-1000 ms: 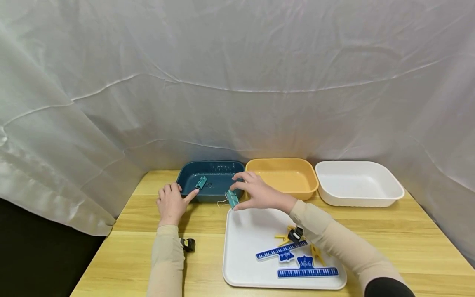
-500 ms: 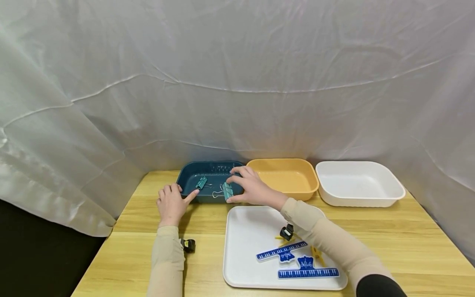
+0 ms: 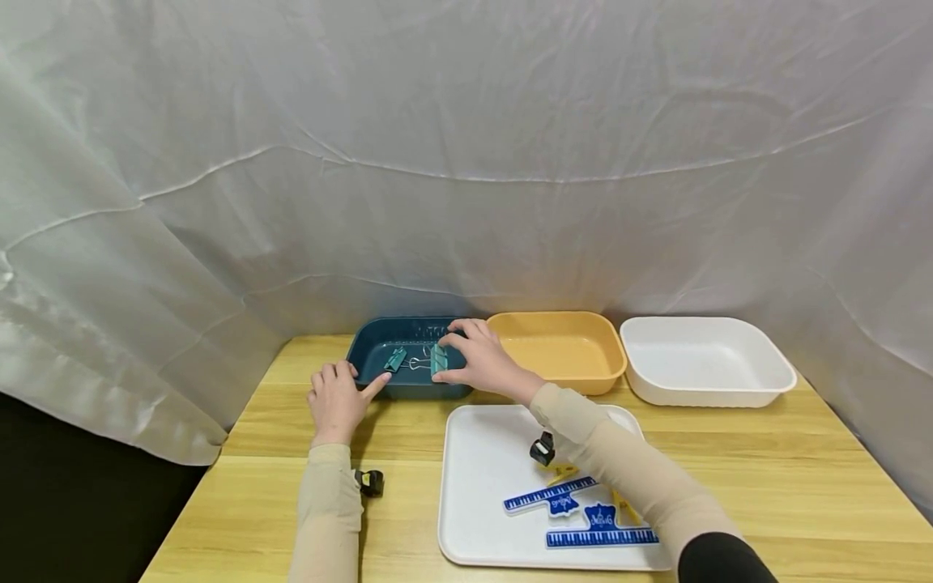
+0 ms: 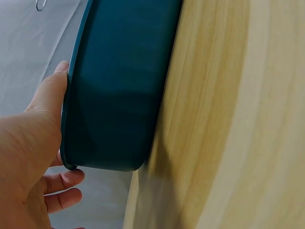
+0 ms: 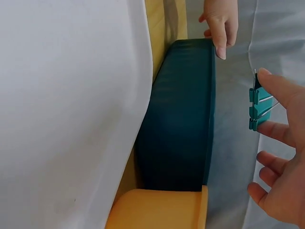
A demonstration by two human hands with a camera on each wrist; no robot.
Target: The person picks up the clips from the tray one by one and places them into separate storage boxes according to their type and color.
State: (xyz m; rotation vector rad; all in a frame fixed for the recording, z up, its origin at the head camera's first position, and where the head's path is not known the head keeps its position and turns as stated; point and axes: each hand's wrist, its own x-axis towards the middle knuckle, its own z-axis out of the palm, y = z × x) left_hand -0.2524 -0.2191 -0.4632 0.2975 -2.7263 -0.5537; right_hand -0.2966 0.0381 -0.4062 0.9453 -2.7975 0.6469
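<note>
Teal binder clips (image 3: 394,359): you have two in view; the left one lies on the floor of the tub, while the held clip (image 3: 438,361) hangs above it, so this pair looks half placed.
Left hand (image 3: 338,403): your thumb rests along the near rim and your relaxed, part-spread fingers touch the left end, seemingly steadying things; it carries nothing.
Dark teal tub (image 3: 415,390): it stands leftmost of the three, with one clip down and the second not yet released.
Right hand (image 3: 484,360): you pinch the held clip between thumb and finger, its wire handles pointing left in the head view; your other fingers are spread loosely.
White tray (image 3: 481,461): it sits in front of the tubs, and its load looks like the larger part left to do.
Blue piano-print clips (image 3: 601,536): two lie on the tray, apparently not yet dealt with.
Yellow clips (image 3: 561,471): these also wait on the tray; your right sleeve (image 3: 641,465) partly covers them, so you can't be sure of the count.
Yellow tub (image 3: 561,348): it stands in the middle; filling looks not yet begun.
White tub (image 3: 700,397): likewise, at far right.
</note>
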